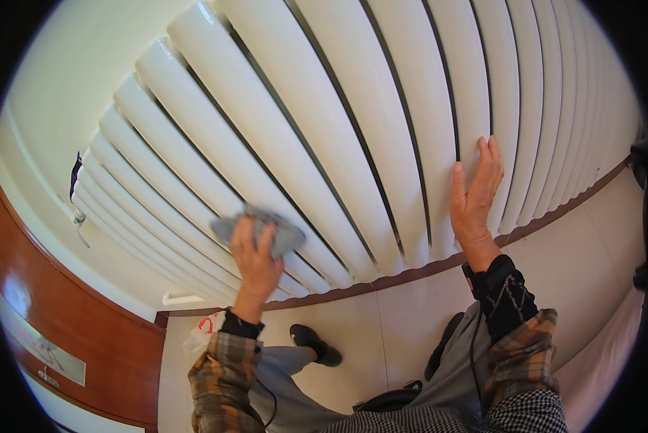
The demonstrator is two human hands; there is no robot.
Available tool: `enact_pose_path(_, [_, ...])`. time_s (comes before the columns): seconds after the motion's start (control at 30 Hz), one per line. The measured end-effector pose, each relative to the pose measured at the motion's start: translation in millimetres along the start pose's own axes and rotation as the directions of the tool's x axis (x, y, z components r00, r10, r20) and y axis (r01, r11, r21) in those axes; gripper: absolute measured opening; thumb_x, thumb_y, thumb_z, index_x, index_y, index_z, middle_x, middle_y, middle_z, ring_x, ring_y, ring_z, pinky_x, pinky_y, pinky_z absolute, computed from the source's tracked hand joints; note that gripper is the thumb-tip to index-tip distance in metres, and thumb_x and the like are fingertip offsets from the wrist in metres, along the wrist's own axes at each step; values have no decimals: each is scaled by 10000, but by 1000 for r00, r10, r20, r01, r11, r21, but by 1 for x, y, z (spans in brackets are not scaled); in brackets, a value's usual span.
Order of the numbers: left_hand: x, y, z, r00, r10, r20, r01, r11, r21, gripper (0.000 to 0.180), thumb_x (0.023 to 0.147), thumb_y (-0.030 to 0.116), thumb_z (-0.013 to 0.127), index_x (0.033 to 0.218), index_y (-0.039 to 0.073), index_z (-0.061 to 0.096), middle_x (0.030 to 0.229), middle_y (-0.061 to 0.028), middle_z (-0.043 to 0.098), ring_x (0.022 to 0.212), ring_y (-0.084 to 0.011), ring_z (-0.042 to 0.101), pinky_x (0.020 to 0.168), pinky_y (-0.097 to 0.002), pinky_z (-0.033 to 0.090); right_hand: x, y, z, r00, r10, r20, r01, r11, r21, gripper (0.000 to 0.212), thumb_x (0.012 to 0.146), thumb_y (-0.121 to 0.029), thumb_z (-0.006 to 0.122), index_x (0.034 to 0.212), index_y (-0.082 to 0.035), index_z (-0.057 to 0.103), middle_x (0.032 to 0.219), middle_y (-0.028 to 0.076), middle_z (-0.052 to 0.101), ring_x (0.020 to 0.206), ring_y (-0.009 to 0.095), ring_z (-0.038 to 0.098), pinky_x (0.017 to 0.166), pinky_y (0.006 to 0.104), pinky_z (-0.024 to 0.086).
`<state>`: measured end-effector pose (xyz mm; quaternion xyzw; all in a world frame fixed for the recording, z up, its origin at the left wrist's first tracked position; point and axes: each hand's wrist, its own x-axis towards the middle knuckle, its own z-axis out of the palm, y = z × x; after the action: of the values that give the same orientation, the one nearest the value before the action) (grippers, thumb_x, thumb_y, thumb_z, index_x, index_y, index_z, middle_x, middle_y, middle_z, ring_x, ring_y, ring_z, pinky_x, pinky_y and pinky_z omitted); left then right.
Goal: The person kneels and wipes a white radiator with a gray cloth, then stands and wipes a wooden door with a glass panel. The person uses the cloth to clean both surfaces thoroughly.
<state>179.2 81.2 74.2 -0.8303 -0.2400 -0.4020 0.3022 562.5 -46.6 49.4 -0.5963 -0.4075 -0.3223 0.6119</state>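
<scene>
While left grip [257, 251] holds cloth [288, 237], right grip [477, 191] touches radiator [389, 144].

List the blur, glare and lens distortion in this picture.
Head view: the white radiator's straight tubes look bowed, and the corners fall to black; the grey cloth is smeared, probably by motion, and the left hand looks a little soft; the right hand is crisper; a pale glare patch sits on the brown door.

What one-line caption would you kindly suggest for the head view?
Left hand with grey cloth and bare right hand, both against a white radiator.
</scene>
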Motion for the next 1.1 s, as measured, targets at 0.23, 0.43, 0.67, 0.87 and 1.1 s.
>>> enact_pose_path(0.23, [104, -44, -2, 866, -126, -483, 157, 987, 25, 669, 747, 44, 672, 1404, 81, 550, 1541, -261, 397, 1426, -507, 358, 1166, -593, 292, 1, 1, 1, 1000, -9, -8, 9, 999, -31, 550, 1029, -134, 585, 1503, 54, 381, 1572, 253, 332, 1437, 417, 321, 1179, 510, 299])
enact_pose_path(0.43, [-49, 27, 40, 987, -135, -82, 126, 986, -107, 787, 661, 31, 689, 1425, 118, 520, 1616, -284, 278, 1509, -550, 221, 1209, -623, 217, -2, 2, -2, 999, 20, 32, -20, 1000, 12, 548, 1027, -135, 590, 1519, 6, 394, 1580, 223, 336, 1453, 393, 308, 1191, 502, 288])
enact_pose_path(0.67, [14, -39, 7, 952, -136, -273, 117, 990, -84, 751, 715, 29, 678, 1444, 82, 507, 1587, -305, 331, 1485, -510, 319, 1215, -588, 249, -1, 4, -3, 1000, 4, 30, -4, 1000, 16, 544, 1016, -134, 603, 1507, 1, 412, 1582, 219, 336, 1455, 397, 306, 1189, 507, 289])
enact_pose_path(0.87, [108, -81, -10, 819, -261, -510, 149, 957, -250, 579, 917, 48, 678, 1456, 17, 468, 1537, -302, 410, 1384, -463, 445, 1161, -497, 333, 0, 5, -1, 1000, 12, 7, -12, 999, 41, 549, 1010, -139, 612, 1503, 3, 416, 1575, 232, 343, 1456, 407, 305, 1186, 513, 287])
enact_pose_path(1.1, [-63, -3, 48, 956, -223, -192, 193, 968, -163, 667, 752, 54, 637, 1403, 69, 494, 1589, -363, 263, 1466, -562, 301, 1198, -575, 266, -3, 7, -2, 1000, -7, 22, 7, 1000, 25, 533, 1023, -151, 590, 1501, 10, 417, 1566, 246, 349, 1446, 421, 313, 1178, 525, 295])
